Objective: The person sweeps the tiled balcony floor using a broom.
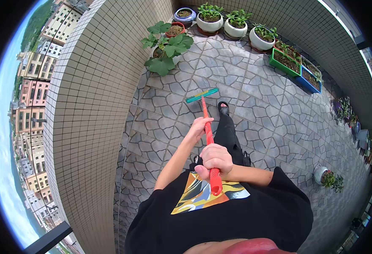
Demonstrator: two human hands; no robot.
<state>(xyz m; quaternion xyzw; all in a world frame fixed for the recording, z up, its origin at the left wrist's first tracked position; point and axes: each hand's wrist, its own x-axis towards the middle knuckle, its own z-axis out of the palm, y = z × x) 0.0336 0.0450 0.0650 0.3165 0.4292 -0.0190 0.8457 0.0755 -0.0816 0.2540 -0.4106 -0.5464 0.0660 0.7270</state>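
Red handle, clasped by the left hand lower down and the right hand near its top, teal head out near a black sandal!

Left hand stretched forward, apparently curled closed; right hand clenched closer in.

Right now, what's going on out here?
A person is holding a red pole with both hands: the right hand grips it near its top end, the left hand farther down. The pole ends in a teal head at or just above the stone-patterned floor, in front of the black sandal; whether it touches is hard to tell. Farther off, potted plants stand along the walls.
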